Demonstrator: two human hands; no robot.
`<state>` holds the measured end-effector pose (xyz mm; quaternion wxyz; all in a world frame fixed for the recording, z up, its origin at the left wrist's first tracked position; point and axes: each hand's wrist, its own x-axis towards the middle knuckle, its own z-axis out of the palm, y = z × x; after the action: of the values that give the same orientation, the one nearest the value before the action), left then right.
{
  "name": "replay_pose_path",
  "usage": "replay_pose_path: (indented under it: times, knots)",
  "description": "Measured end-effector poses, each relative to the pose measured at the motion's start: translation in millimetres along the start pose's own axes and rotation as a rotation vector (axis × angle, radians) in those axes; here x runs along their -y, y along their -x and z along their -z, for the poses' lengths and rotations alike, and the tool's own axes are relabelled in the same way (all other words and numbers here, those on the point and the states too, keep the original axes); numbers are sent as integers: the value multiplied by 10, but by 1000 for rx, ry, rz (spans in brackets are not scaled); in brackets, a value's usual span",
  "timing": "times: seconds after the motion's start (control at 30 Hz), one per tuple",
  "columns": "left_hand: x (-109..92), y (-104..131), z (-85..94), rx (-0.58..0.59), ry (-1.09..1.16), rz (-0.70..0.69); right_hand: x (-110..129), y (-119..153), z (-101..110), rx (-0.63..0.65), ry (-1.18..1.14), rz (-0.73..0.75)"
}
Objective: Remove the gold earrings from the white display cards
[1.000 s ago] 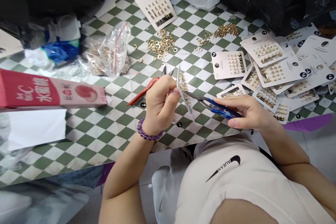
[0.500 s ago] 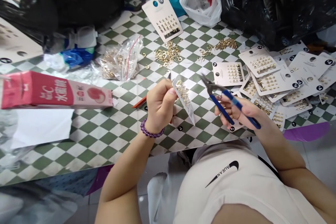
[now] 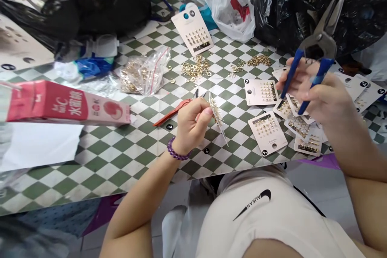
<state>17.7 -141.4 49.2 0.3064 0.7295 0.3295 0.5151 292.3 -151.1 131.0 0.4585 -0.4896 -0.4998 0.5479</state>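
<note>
So there's a pink drink carton (image 3: 63,102) lying on the left, white paper (image 3: 42,145) on its near side. Black plastic bags (image 3: 111,4) sit far left and far right, with a whitish plastic bag (image 3: 225,8) between them, something red inside.

Peach-flavored branding is displayed on a pink-and-red drink carton (image 3: 62,102), where a large white "C" and the characters "水蜜桃" are printed along the side; the smaller lettering nearby is too fine to be read. A black swoosh and block letters, apparently "AUEAN," are borne by a pale shirt (image 3: 238,219). Small black round badges, each marked with a white figure resembling a "4," are carried by the white cards (image 3: 267,134) and seen on the checkered tablecloth (image 3: 111,133). The cards' fine print cannot be made out.
</note>
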Motion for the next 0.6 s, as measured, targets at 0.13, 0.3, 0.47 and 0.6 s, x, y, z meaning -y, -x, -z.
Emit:
replay_pose_path:
  times: [0.13, 0.3, 0.47, 0.6]
  knots:
    - [7, 11, -9, -10, 7, 25, 201, -439, 249, 5, 591, 63]
    - [3, 32, -8, -2, 14, 103, 314, -967, 298, 79, 1803, -247]
    - [-14, 7, 1, 13, -16, 5, 207, -1140, 112, 26, 1966, -253]
    - [-53, -3, -4, 42, -24, -16, 62, -1058, 64, 13, 1831, -203]
